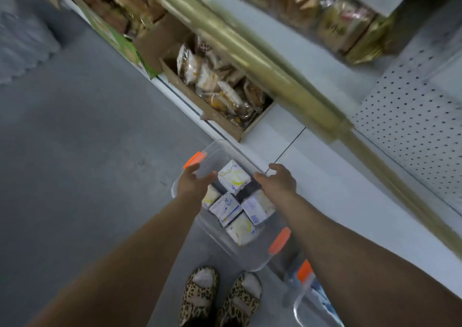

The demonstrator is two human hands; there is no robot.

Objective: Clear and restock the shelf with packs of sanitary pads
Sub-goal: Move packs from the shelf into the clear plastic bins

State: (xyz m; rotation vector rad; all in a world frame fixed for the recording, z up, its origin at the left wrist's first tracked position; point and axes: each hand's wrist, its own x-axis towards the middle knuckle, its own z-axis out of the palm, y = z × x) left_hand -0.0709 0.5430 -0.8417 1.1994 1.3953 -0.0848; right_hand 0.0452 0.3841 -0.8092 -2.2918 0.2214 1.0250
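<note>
Two leopard slippers (200, 299) nearest. Just beyond, clear bin (232, 249) with orange handles sits on the floor, several pad packs (233, 179) inside. Left hand (193, 180) and right hand (277, 180) over its far end, fingers loose, grasping nothing. White shelf (325, 189) right; cardboard snack box (217, 119) far.

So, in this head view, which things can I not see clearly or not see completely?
Head view only:
1. Packs of pads in the clear bin: print too small and blurred to read.
2. One pack by the left hand: partly covered by the wrist.
3. Second bin: cut off by the bottom edge; contents unclear.
4. Shelf goods: motion blur, labels unreadable.
5. Right hand: contact with the bin's rim cannot be told.
</note>
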